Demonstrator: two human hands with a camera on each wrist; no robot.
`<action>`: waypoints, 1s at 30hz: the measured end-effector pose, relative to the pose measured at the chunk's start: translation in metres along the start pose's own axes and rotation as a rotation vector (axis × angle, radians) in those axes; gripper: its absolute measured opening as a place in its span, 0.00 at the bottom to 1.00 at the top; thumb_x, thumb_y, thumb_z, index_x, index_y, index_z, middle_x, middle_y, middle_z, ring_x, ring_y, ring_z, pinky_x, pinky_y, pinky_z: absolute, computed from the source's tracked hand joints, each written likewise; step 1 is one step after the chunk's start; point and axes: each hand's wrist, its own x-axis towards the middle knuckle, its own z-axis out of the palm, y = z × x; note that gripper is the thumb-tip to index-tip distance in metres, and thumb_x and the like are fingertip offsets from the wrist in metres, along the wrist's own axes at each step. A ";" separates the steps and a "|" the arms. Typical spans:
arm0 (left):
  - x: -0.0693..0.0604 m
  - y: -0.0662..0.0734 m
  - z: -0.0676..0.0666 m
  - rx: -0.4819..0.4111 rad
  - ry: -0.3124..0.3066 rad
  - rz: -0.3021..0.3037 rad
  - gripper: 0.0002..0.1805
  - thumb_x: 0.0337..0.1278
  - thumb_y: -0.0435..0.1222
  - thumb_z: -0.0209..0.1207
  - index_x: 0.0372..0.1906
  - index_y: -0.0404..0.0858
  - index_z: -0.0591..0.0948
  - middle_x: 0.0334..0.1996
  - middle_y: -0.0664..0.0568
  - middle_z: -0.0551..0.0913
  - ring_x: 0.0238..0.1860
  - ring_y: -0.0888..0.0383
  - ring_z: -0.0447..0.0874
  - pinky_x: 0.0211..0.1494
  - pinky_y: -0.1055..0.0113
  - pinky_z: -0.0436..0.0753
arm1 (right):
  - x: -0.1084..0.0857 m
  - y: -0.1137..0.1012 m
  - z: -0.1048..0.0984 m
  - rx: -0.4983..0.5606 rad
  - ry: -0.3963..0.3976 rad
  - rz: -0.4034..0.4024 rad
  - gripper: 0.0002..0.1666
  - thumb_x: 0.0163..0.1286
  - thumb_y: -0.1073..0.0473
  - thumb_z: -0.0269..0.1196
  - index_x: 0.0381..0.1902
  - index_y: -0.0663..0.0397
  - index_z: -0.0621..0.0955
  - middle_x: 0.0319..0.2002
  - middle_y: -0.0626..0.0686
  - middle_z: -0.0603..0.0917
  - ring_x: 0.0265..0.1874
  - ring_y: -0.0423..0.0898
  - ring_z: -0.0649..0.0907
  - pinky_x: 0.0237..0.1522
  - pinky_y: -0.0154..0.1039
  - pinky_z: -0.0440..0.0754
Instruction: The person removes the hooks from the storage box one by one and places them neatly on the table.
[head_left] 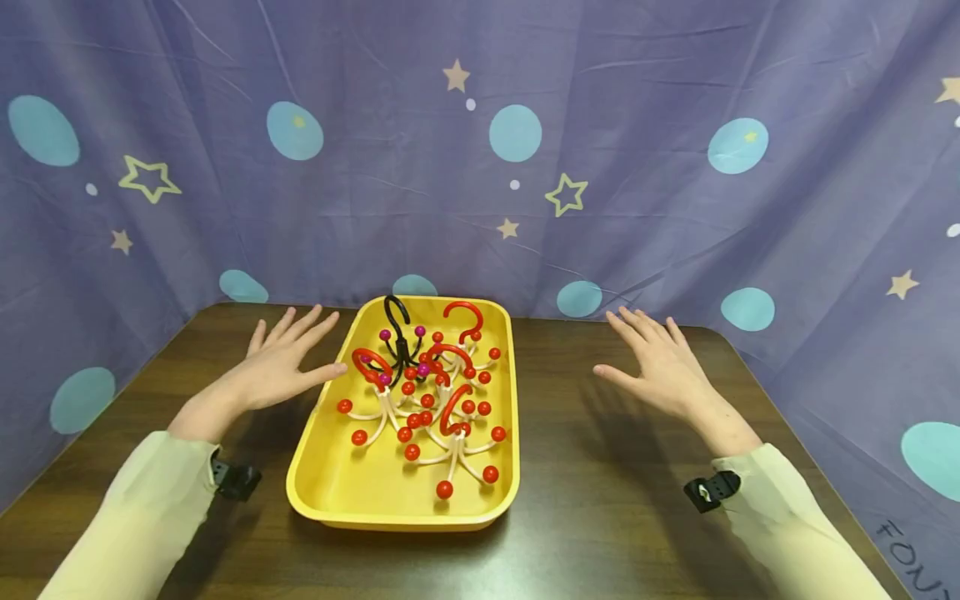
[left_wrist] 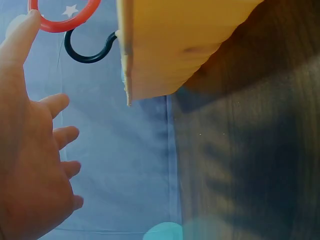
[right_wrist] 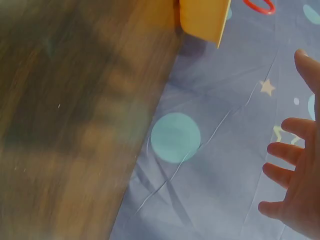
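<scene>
A yellow tray (head_left: 352, 487) holds several multi-armed hanging hooks with ball tips. The one at the back is a black hook (head_left: 402, 350) with magenta balls; the others, such as the front hook (head_left: 457, 450), have red tops, pale arms and red balls. Some of them overlap. My left hand (head_left: 281, 367) hovers with fingers spread beside the tray's left rim, its thumb pointing toward the hooks. Whether that thumb touches the rim is unclear. Well to the tray's right, my right hand (head_left: 663, 367) is held above the table, fingers spread and holding nothing.
A dark wooden table (head_left: 570, 517) bears the tray left of centre. Behind it and at both sides hangs a purple curtain (head_left: 637, 75) with stars and dots. Each wrist wears a black strap with a small device, such as the left wrist device (head_left: 238, 482).
</scene>
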 end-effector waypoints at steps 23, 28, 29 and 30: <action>-0.007 -0.008 0.021 -0.183 -0.032 -0.041 0.45 0.55 0.60 0.51 0.72 0.46 0.47 0.68 0.35 0.52 0.66 0.33 0.50 0.61 0.36 0.54 | 0.020 -0.047 0.011 0.056 0.030 -0.228 0.46 0.56 0.33 0.58 0.67 0.49 0.63 0.64 0.53 0.67 0.64 0.49 0.65 0.67 0.53 0.47; -0.009 -0.009 0.026 -0.240 -0.012 -0.029 0.45 0.56 0.57 0.52 0.71 0.41 0.49 0.68 0.35 0.54 0.65 0.34 0.52 0.61 0.38 0.56 | 0.022 -0.053 0.014 0.083 0.043 -0.265 0.44 0.57 0.35 0.59 0.67 0.48 0.63 0.63 0.52 0.69 0.63 0.49 0.66 0.67 0.51 0.50; -0.009 -0.009 0.028 -0.260 -0.007 -0.026 0.45 0.56 0.56 0.53 0.71 0.40 0.48 0.67 0.35 0.55 0.65 0.35 0.53 0.60 0.38 0.58 | 0.022 -0.054 0.014 0.088 0.041 -0.271 0.44 0.57 0.36 0.59 0.67 0.48 0.63 0.63 0.52 0.69 0.63 0.49 0.66 0.67 0.51 0.50; -0.009 -0.009 0.029 -0.285 -0.004 -0.024 0.45 0.56 0.55 0.53 0.71 0.40 0.47 0.67 0.34 0.56 0.64 0.35 0.55 0.60 0.39 0.60 | 0.023 -0.055 0.014 0.092 0.038 -0.275 0.44 0.57 0.36 0.59 0.67 0.48 0.63 0.63 0.52 0.69 0.63 0.48 0.66 0.67 0.50 0.51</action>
